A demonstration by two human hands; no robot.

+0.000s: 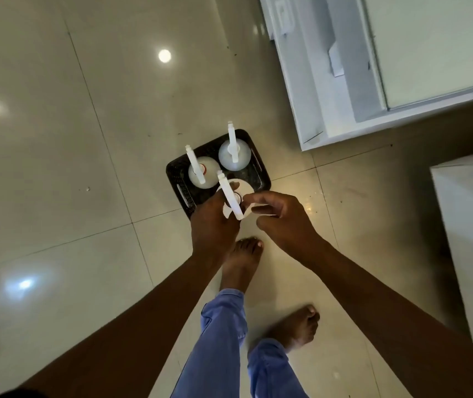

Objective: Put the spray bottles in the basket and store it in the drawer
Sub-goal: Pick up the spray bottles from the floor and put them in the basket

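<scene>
A dark perforated basket (178, 179) sits on the tiled floor in front of my feet. Two white spray bottles stand upright in it: one at the back right (234, 156), one at the left (200, 175). A third white spray bottle (229, 196) is at the basket's near side, seen from above. My left hand (213, 222) is wrapped around its body. My right hand (282, 218) is beside it with curled fingers touching the bottle's right edge.
An open white drawer (304, 90) juts out from the cabinet at the upper right, its inside grey. A white cabinet block (470, 225) stands at the right edge. My bare feet (243, 262) are just behind the basket. Glossy floor extends to the left.
</scene>
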